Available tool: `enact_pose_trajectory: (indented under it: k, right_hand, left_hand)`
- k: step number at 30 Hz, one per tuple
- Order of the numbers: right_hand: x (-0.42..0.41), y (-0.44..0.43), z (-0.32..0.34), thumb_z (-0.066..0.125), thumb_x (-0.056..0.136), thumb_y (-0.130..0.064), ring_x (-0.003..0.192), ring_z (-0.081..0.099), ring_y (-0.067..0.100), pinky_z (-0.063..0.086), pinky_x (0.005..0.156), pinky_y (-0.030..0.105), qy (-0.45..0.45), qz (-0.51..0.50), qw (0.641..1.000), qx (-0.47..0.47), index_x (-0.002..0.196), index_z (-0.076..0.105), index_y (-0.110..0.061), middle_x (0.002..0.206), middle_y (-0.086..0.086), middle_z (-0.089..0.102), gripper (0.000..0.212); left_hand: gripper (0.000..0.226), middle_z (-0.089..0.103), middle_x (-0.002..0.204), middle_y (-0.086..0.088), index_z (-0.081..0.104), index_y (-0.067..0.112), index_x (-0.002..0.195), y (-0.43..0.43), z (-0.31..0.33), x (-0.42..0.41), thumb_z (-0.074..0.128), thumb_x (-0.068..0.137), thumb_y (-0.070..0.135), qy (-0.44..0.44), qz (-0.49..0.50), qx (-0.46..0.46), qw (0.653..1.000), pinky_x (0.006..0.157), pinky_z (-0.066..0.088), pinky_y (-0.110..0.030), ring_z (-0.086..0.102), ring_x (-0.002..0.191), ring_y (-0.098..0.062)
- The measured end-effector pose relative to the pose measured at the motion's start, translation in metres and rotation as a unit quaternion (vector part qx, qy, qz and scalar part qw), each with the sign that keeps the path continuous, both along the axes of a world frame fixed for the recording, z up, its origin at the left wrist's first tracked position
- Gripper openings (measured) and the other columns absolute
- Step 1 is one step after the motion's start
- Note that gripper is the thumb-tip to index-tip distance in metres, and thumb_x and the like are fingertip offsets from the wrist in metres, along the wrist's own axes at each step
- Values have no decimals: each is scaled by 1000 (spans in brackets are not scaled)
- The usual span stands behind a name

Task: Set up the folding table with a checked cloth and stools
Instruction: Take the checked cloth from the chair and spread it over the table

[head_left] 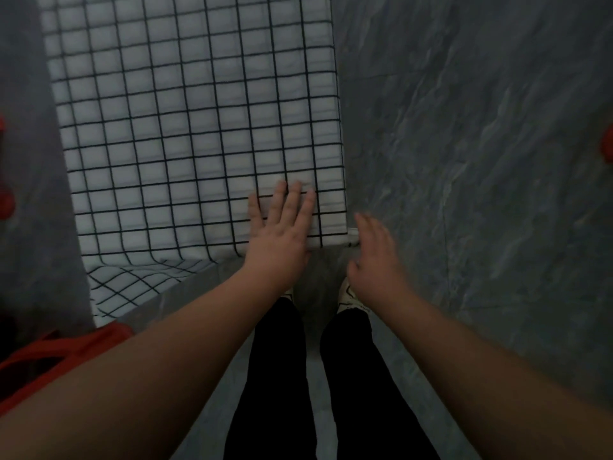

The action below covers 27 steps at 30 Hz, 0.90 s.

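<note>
At the near right corner of the covered table, the left hand (282, 227) is lying flat on the checked cloth (185, 127). Its fingers are straight and slightly spread, the palm is pressing down on the fabric, and nothing is being pinched. The right hand (376, 260) is hovering just beside that same corner, off the cloth's right edge. Its fingers are straight and close together and are holding nothing. It is blurred, so whether it is touching the corner cannot be told.

The cloth is white with a thin dark grid and is covering the whole tabletop, which is hiding beneath it. It is lying smooth across the top. Along the near edge on the left, a fold of it (132, 280) is hanging down below the table's edge. On the right, its edge is running straight along the table's side.

Below the arms, the person's legs in black trousers (275, 376) are standing close to the table, with pale shoes (348, 293) showing on the grey marbled floor (481, 161). A red object (49, 353) is sitting at the lower left near the hanging fold, cut off by the frame. Smaller red shapes are showing at the left edge (5, 194) and the right edge (607, 147), too cropped to identify.
</note>
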State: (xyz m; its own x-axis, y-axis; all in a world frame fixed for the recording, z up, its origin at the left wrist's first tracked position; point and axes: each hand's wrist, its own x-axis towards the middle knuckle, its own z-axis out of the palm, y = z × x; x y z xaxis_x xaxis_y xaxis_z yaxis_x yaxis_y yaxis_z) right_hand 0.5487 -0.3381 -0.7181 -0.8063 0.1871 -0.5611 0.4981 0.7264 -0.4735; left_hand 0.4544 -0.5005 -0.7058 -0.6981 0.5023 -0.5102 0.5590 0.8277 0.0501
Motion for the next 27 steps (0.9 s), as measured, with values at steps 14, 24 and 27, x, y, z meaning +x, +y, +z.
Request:
enact_pose_trajectory:
  k: [14,24,27]
  right_hand:
    - [-58,-91,83,53,89,-16,152,10,26,10,122,42,62,217,973,47,156,25,-17,164,9,18,72]
    - [-93,-254,94,48,94,-19,152,5,25,-5,119,31,87,328,940,33,157,20,-13,165,9,15,68]
    - [-106,-303,93,44,97,-22,153,3,24,1,122,35,90,351,931,36,157,18,-16,165,7,13,66]
  left_hand:
    - [87,-10,166,-5,-8,25,157,-96,54,27,52,95,32,-41,214,64,974,123,-4,-48,-15,152,-26]
    - [77,7,166,-8,5,15,159,-269,55,37,48,95,21,-26,368,96,925,124,6,-41,0,153,-26]
    - [71,22,162,-11,21,11,156,-323,48,45,51,92,11,-29,429,169,887,124,9,-36,14,150,-27]
